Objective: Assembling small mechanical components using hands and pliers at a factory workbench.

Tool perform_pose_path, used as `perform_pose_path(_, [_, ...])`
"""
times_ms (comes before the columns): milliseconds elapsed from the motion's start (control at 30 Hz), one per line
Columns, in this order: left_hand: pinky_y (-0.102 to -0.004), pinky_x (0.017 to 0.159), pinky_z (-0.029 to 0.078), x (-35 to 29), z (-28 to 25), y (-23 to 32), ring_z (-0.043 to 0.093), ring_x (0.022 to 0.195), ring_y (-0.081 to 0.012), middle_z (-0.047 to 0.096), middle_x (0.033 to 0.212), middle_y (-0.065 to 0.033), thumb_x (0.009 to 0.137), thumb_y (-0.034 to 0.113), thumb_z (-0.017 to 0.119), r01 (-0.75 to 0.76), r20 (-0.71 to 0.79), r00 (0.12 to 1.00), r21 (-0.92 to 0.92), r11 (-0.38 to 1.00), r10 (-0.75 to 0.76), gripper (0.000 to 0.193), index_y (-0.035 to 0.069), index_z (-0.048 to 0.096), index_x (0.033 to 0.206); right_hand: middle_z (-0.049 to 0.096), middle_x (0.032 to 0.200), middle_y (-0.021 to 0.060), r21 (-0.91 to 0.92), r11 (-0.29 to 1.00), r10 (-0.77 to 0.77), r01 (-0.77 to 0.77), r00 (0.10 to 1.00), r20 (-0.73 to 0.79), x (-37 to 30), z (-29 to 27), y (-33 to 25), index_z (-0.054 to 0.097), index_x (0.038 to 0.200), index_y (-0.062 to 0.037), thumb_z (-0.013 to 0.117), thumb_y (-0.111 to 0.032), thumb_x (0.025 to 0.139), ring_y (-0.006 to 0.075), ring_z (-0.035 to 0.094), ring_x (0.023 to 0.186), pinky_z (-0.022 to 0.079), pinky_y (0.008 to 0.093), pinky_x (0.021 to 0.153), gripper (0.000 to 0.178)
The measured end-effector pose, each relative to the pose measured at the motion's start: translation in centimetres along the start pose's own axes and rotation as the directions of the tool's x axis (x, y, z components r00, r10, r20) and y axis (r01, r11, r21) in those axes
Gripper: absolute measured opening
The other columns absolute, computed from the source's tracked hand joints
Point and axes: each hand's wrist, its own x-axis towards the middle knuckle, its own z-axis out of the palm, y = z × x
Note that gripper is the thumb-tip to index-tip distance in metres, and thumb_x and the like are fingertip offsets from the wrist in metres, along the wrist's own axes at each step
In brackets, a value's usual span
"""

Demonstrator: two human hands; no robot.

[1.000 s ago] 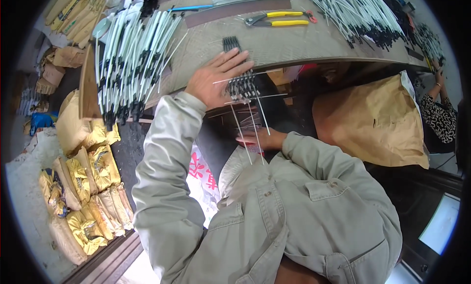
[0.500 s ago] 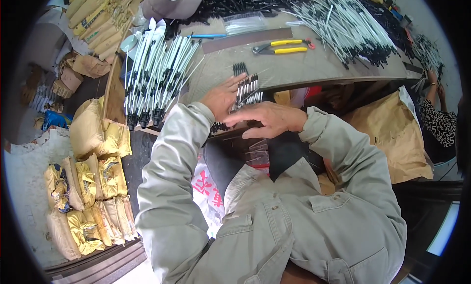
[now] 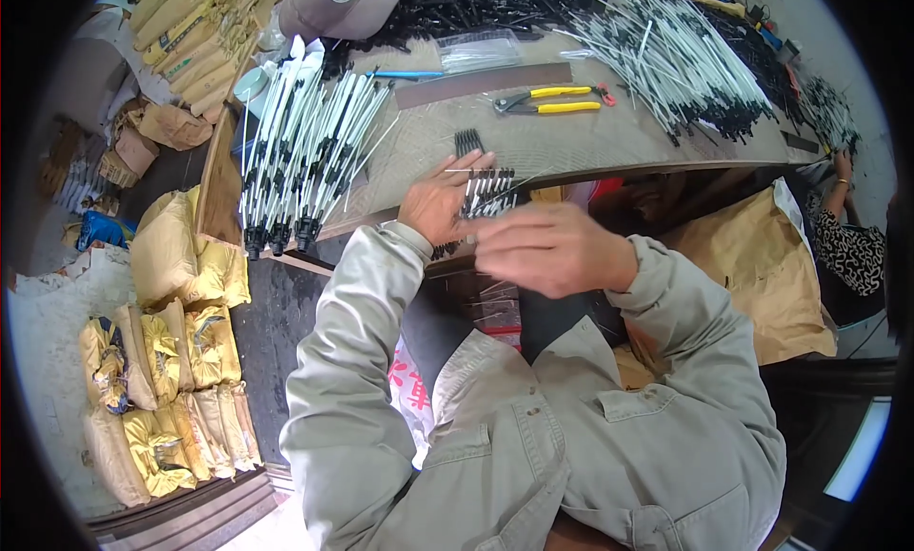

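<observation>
My left hand [image 3: 440, 200] lies at the table's front edge with its fingers stretched out. They rest against a row of black-and-white rods [image 3: 487, 195] set side by side, whose black tips point to the far side. Close to the near end of this row, my right hand [image 3: 554, 251] is partly smeared by motion. Its fingers are curled together, and whatever they may hold is hidden. Thin pale strands stick out from the rods.
Bundled black-and-white rods [image 3: 309, 151] lie at the left, more loose rods [image 3: 681, 65] at the far right. Yellow-handled pliers [image 3: 552, 100], a flat brown strip [image 3: 486, 85] and a grey cap [image 3: 338, 8] are on the table. A brown paper sack [image 3: 762, 265] stands at right.
My right hand has moved a little right and nearer to me, its fingers going from stretched to curled. The left hand stays on the rods.
</observation>
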Motion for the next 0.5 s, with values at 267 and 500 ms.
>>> perform_pose_path(267, [-0.0402,0.105,0.033,-0.2,0.5,0.0,0.04,0.127,-0.0244,0.043,0.137,-0.0066,0.069,0.044,0.069,0.03,-0.024,0.999,-0.063,0.998,-0.032,0.065,0.009,0.054,0.121,0.06,0.095,0.005,-0.481,0.871,0.118,-0.096,0.993,0.015,0.2,0.4,1.2,0.062,0.101,-0.005,0.064,-0.013,0.07,0.0173,0.058,0.084,0.049,0.0287,0.072,0.032])
perform_pose_path(500, [-0.0409,0.105,0.033,-0.2,0.6,-0.3,0.04,0.127,-0.0249,0.045,0.136,-0.007,0.069,0.045,0.068,0.035,-0.028,0.999,-0.038,0.999,-0.036,0.067,0.006,0.053,0.121,0.054,0.084,0.0004,-0.613,0.79,0.059,-0.013,0.997,0.054,0.5,1.3,2.1,0.061,0.105,-0.0067,0.064,-0.022,0.073,0.0136,0.054,0.076,0.042,0.0268,0.067,0.036])
